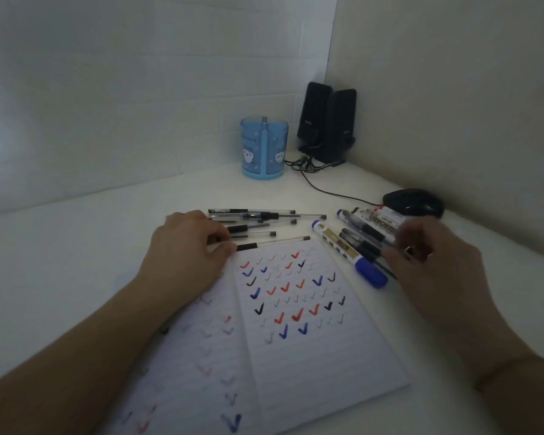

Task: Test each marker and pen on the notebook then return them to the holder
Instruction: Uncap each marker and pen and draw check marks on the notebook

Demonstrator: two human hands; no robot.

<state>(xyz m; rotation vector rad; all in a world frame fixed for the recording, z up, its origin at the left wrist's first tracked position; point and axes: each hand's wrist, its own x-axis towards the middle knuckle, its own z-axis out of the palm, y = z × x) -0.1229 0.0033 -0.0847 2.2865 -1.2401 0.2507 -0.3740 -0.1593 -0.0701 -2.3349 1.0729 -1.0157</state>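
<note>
Pinching a clear pen at the notebook's top edge, left hand fingers curl; right hand fingers curl among markers, grip unclear; blue holder stands beyond on the worktop

Two bare forearms and hands, no sleeves in view.

The left hand and its forearm are uncovered from the lower frame edge to the fingertips, with no watch or band showing; a small dark mark sits at the forearm's edge near the wrist, too blurred to identify. The right hand is likewise bare, and something small and shiny shows on one of its fingers, possibly a ring, though motion blur makes it hard to tell. A thin band circles the right forearm near the frame's lower right.
</note>
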